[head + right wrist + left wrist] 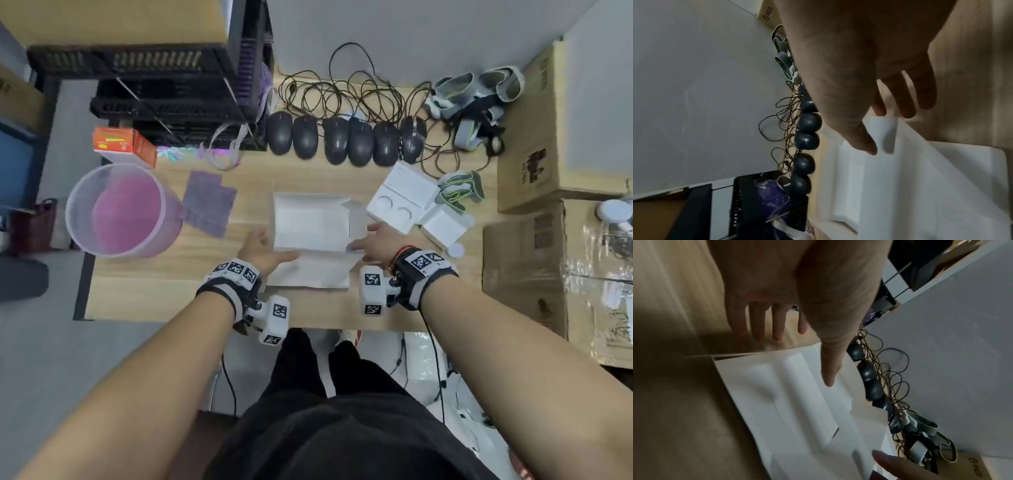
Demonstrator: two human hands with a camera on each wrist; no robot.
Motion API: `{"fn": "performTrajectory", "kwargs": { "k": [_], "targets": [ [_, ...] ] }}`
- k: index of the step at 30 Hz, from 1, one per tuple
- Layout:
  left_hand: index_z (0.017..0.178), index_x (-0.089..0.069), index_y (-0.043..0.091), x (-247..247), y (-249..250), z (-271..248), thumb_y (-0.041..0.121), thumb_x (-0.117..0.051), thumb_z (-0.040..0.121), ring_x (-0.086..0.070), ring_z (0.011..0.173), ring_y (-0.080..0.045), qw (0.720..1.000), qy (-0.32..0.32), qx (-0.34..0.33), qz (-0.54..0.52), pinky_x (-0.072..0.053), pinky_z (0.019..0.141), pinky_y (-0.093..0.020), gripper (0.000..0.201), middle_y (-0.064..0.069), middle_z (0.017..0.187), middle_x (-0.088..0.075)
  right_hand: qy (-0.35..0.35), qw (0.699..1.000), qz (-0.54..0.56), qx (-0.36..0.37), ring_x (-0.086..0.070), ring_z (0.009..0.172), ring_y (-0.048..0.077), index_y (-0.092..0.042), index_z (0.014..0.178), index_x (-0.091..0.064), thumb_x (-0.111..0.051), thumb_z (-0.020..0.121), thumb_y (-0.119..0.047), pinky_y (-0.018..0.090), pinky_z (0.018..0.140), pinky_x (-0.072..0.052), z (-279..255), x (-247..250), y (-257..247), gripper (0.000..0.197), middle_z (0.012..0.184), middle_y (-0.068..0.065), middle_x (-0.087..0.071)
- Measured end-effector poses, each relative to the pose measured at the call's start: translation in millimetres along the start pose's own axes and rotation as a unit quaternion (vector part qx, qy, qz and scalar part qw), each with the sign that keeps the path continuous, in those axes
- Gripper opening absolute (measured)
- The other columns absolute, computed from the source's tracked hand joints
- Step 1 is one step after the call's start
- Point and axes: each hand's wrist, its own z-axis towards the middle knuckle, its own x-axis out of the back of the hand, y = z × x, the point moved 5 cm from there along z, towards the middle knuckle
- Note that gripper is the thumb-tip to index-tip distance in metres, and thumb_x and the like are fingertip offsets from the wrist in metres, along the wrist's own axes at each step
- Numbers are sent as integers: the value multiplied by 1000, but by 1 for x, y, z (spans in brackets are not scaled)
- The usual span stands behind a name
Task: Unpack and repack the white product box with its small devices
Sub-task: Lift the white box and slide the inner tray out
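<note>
The white product box point(310, 221) lies open and looks empty in the middle of the wooden table, its lid flap point(308, 272) folded out toward me. My left hand point(265, 248) is at the box's near left corner, fingers straight, thumb point(830, 369) on the flap. My right hand point(368, 238) is at the near right corner, thumb point(865, 141) against the side flap point(884, 134). Neither hand holds anything. A white insert tray point(397, 202) with two round hollows, a smaller white box point(442, 228) and a small round white device point(455, 250) lie to the right.
Several black mice point(342, 140) with tangled cables line the far edge. A translucent pink bucket point(123, 209), purple cloths point(209, 202) and an orange carton point(123, 144) are on the left. Grey-green straps point(459, 188) and cardboard boxes point(548, 137) crowd the right.
</note>
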Motion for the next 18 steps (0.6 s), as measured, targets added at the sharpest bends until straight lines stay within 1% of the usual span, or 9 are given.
{"fn": "performTrajectory", "kwargs": {
  "k": [1,3,6,8,10,12,14,16,18],
  "targets": [
    [150,-25,15,-1,-3,2,32,-88,69,-41,138,-24,1000,-15,-13,4,-34,113,-37,104,-3,155,-37,-12,1000,-19,2,-56,42,13,-5,136,-43,-72,85,-8,13,29,-31,0,-6,-2,59,88,9,-58],
    [150,-27,19,-5,-9,9,25,-88,69,-46,134,-23,999,-41,-21,28,-39,110,-38,101,-2,153,-41,-7,999,-39,-2,-58,54,19,-4,131,-47,-65,87,1,15,30,-36,2,-12,-2,48,97,15,-63],
    [151,-26,25,-4,-13,10,4,-66,82,-54,124,-26,997,-33,-33,62,-43,90,-28,82,-1,150,-45,31,999,-1,-11,-66,63,29,-7,124,-51,-47,89,5,29,46,-55,6,-16,2,37,97,20,-70],
    [151,-24,29,2,-8,11,-2,-56,83,-58,117,-27,995,-19,-65,77,-46,88,-29,81,-1,145,-50,48,998,34,-21,-67,62,30,-11,121,-52,-43,89,2,36,54,-57,7,-17,3,35,87,20,-71],
    [151,-22,33,8,-3,14,-4,-56,81,-60,116,-25,993,-29,-99,64,-49,92,-31,87,3,140,-55,63,996,59,-15,-66,64,30,-15,125,-48,-47,90,-2,43,62,-58,8,-17,1,37,84,18,-69],
    [150,-16,44,16,7,17,-2,-60,77,-62,112,-22,991,-36,-120,51,-51,91,-32,97,5,132,-60,77,995,63,1,-64,69,29,-18,129,-41,-55,89,-6,42,65,-57,9,-14,-4,44,91,16,-66],
    [148,-11,53,22,19,16,2,-60,77,-62,111,-24,988,-39,-140,57,-52,93,-36,101,4,129,-61,90,995,31,23,-65,82,30,-22,133,-35,-66,86,-13,41,71,-57,8,-11,-10,57,101,13,-64],
    [148,-16,52,25,30,15,3,-57,81,-60,112,-28,982,-47,-158,91,-50,93,-34,93,1,133,-59,106,993,-11,41,-63,90,30,-23,137,-31,-74,82,-22,42,80,-55,5,-8,-15,70,100,5,-59],
    [145,-30,49,27,40,15,7,-55,83,-56,121,-27,974,-55,-178,128,-48,99,-33,79,3,143,-52,113,992,-29,55,-59,88,30,-24,141,-26,-74,81,-20,41,78,-53,3,-7,-20,77,95,-1,-52]
  ]
}}
